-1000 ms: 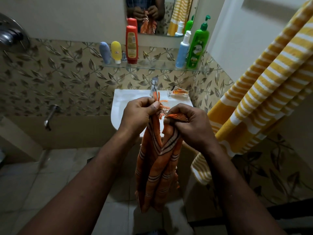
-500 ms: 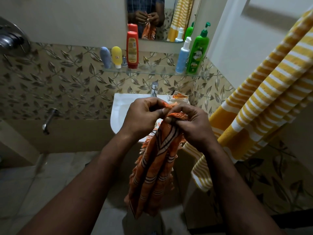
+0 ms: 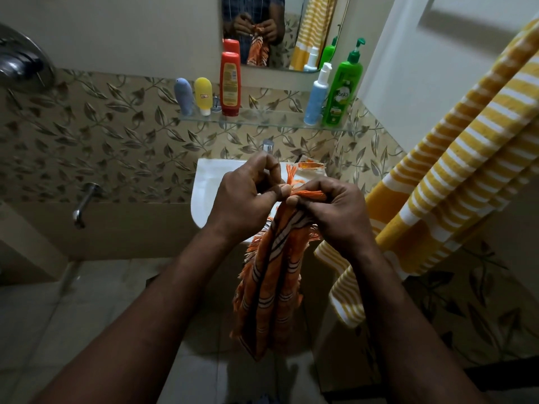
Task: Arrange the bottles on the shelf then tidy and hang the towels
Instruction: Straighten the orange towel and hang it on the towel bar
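**Tighter bunch: orange towel (image 3: 274,287) vs 1 s ago**

Hands drawn closer since then; towel now one narrow bundle hanging in front of sink (image 3: 204,185). L hand (image 3: 245,196) pinches top edge by fringe, thumb + finger. R hand (image 3: 335,211) grips top edge, fingers curled. Bottles (image 3: 230,83) upright on shelf (image 3: 262,119) above sink. Yellow towel (image 3: 452,170) hangs right of sink.

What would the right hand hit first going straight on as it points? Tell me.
The left hand. The right hand, pinching the orange towel, points at it; they look almost touching, depth unclear.
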The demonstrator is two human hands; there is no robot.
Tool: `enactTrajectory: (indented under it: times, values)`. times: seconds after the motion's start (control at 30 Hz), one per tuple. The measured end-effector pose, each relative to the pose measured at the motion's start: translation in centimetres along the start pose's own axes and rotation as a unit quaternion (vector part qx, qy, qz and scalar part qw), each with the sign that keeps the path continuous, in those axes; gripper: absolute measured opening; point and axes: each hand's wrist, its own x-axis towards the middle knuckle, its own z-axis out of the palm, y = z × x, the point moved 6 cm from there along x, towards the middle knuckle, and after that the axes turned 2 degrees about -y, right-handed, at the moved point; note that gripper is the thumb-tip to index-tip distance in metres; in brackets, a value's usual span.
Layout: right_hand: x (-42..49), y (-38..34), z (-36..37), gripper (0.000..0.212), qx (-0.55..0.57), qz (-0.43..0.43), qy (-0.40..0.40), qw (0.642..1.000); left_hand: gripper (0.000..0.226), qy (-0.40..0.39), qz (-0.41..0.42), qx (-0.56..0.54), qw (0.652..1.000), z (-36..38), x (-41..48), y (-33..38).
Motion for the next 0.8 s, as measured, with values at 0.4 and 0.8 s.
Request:
enactTrajectory:
  times: [0.4,0.8]
  values:
    - [-1.6,-0.3,-0.9,0.011,0.045,-0.025,0.022,0.998,0.019,0.025,-0.061,-0.054,0.996,0.2,-1.5,-0.1]
    - [-4.7,-3.3,1.2,0.008,0.063,-0.026,-0.22,0.973,0.021,0.088,-0.079,-0.023,0.993,-2.2,-2.6,0.7]
